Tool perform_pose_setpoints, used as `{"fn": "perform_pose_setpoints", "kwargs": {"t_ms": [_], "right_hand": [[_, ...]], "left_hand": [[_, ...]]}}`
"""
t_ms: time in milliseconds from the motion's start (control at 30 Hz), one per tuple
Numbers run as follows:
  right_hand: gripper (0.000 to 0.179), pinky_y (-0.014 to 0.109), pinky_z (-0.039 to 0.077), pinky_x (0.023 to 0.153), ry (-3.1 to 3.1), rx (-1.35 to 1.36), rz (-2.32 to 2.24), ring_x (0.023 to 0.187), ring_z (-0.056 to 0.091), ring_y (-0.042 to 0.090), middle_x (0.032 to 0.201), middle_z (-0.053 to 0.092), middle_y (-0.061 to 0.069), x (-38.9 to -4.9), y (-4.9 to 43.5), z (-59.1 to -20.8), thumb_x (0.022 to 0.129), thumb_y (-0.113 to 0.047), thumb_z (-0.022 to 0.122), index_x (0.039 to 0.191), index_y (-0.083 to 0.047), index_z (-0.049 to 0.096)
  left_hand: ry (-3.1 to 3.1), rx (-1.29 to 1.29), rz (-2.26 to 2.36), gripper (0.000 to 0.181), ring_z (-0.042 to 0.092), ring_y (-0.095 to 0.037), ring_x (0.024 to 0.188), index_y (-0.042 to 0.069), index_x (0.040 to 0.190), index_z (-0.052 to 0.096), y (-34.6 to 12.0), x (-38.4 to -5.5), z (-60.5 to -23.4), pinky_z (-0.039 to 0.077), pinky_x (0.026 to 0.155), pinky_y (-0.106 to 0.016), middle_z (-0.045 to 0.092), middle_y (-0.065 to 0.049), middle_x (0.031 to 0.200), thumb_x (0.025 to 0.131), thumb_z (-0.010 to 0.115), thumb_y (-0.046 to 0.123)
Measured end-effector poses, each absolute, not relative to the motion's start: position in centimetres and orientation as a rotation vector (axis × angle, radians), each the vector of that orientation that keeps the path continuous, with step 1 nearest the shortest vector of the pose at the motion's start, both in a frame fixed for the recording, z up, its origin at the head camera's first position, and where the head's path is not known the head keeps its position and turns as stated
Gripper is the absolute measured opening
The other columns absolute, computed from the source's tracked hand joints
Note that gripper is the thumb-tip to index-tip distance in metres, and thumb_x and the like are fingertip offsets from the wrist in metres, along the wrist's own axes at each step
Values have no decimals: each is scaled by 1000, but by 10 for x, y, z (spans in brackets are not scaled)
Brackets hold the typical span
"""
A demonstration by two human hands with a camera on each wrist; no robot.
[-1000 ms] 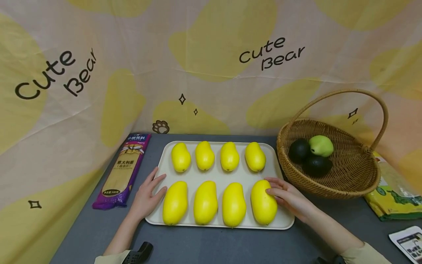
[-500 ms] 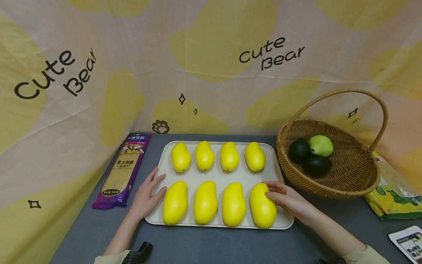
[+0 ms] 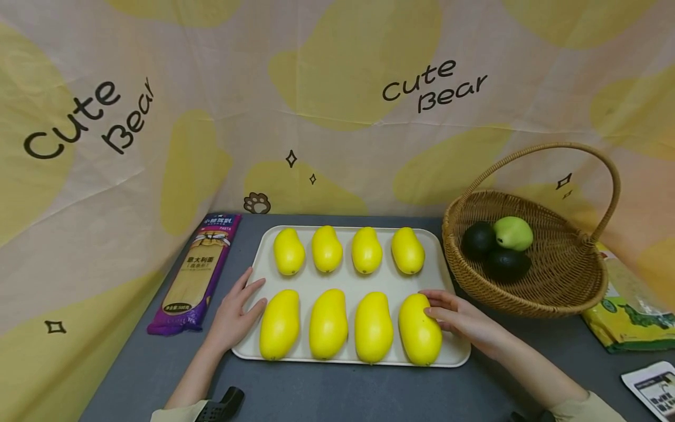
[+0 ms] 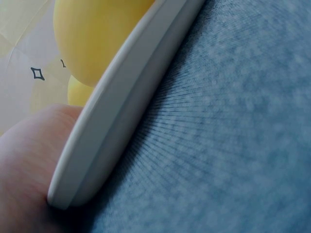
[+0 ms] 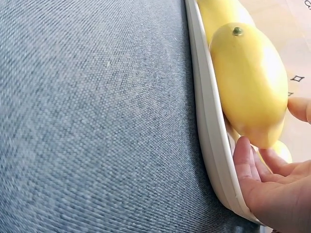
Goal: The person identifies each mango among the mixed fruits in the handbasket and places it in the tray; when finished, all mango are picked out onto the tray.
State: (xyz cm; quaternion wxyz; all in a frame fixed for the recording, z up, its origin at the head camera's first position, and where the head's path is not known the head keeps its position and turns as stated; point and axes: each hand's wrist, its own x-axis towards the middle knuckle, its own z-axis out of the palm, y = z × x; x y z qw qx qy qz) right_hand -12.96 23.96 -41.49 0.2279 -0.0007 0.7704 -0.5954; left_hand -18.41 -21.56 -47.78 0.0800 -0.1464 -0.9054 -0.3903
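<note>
A cream tray [image 3: 327, 281] bears yellow mangoes in two rows. At the right end of the near row, my right hand [image 3: 466, 321] holds a mango [image 3: 420, 331], its thumb on the upper side and fingers at the far right. The right wrist view shows the thumb and fingertips on either side of this mango [image 5: 250, 82], which lies on the tray. My left hand [image 3: 235, 316] rests over the tray's left edge, fingers extended, beside the leftmost near mango [image 3: 279, 325]. In the left wrist view, part of that hand [image 4: 34, 160] touches the tray rim [image 4: 114, 102].
A wicker basket [image 3: 564, 275] with two dark avocados [image 3: 506, 265] and a green fruit [image 3: 514, 233] stands at the right. Beyond it lies a yellow bag [image 3: 633, 316]. A pasta packet [image 3: 195, 275] lies left of the tray, and a printed white item [image 3: 656, 387] at the lower right.
Over the first half second, the right hand and the rightmost near mango have shifted slightly left and toward me. Since then hardly anything has moved. The left hand stays on the tray edge.
</note>
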Motion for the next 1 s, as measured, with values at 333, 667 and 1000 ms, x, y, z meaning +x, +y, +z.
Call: {"fn": "perform_pose_setpoints", "kwargs": {"t_ms": [333,667,1000], "right_hand": [[67,43,42,98,2129,-18,-1618,128,44,29,149,37,21,-131,241,-414,98,-31,58,149,1,29],[65,37,47,92,2260,-55,-1605,127,45,33,147,37,23,-130,239,-411,98,-31,57,148,1,31],[46,43,51,87,2765,-352,-1423,119,51,33,138,46,16,-127,231,-405,99,-24,59,140,-9,45]], "left_hand": [[-2690,-443,-1168,45,30,-46,138,2,135,57,-215,-184,-479,23,104,-69,28,-18,156,94,65,17],[-2673,-446,-1183,44,31,-46,138,2,135,57,-216,-183,-480,23,104,-70,29,-18,156,94,65,17],[-2438,-372,-1240,31,48,-36,128,4,124,66,-214,-182,-476,41,103,-30,53,-16,140,93,63,4]]}}
